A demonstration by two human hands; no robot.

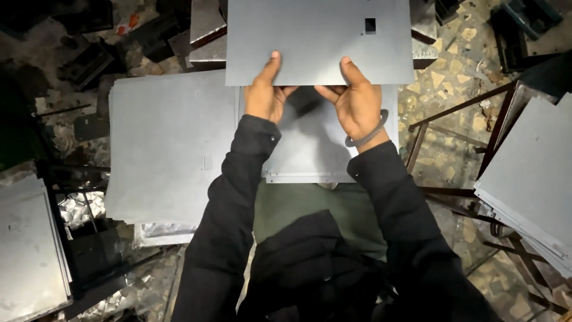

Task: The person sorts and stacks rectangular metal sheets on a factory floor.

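left hand (266, 95) and right hand (356, 101) – both clamped on near edge of metal sheet (319, 39), thumbs on top | sheet held level – above stack of sheets (170, 149)

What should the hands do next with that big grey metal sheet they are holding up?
Probably slide the metal sheet a little further forward, away from the body. Both the left hand and the right hand pinch only its near edge, thumbs on top, so most of it hangs out in front unsupported. A steady push keeps it level above the sheet below and the stack at the left.
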